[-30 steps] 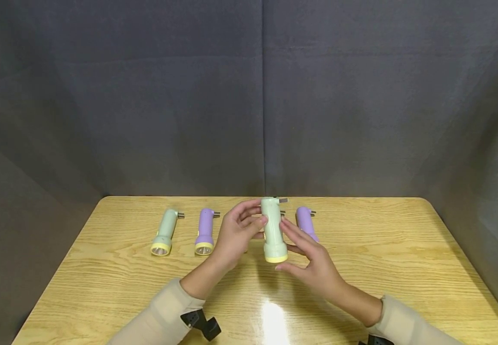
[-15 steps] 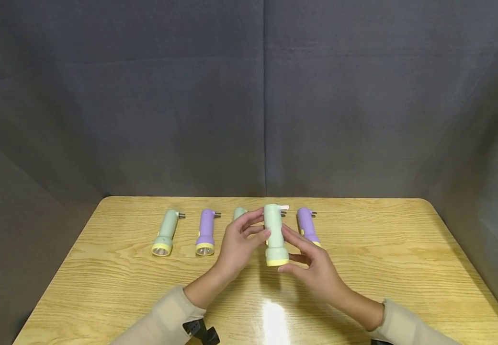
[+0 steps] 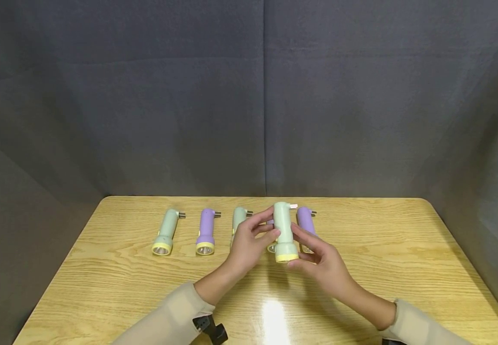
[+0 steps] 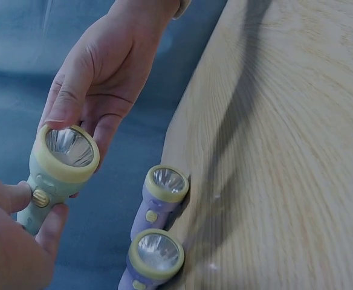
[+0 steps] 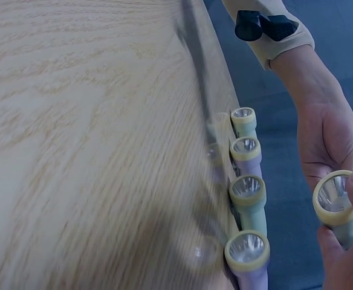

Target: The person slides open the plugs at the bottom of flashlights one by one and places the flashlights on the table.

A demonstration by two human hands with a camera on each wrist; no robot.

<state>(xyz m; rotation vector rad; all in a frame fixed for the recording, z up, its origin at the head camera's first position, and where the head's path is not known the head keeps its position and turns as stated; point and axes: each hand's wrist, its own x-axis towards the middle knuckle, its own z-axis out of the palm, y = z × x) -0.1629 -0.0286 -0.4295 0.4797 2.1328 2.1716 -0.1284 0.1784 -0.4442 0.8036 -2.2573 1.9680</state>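
Observation:
Both hands hold a pale green flashlight [image 3: 283, 230] with a yellow rim above the table, its prongs pointing right and its lens end down toward me. My left hand [image 3: 246, 244] pinches the body between thumb and fingers; in the left wrist view that thumb lies beside the yellow switch [image 4: 40, 197]. My right hand [image 3: 326, 266] grips the lens end, its thumb on the rim and its fingers along the side. The lens [image 5: 335, 192] shows unlit in the right wrist view.
On the wooden table [image 3: 124, 297] lie a green flashlight [image 3: 167, 230], a purple one [image 3: 206, 230] and another green one [image 3: 239, 218] partly behind my left hand. Two purple flashlights [image 4: 164, 184] lie farther right, partly hidden by the held one and my right hand. Dark cloth [image 3: 180, 120] hangs behind.
Both hands have moved slightly right with the green flashlight. Its lens end has turned a little to the right. The middle green flashlight on the table has come into view.

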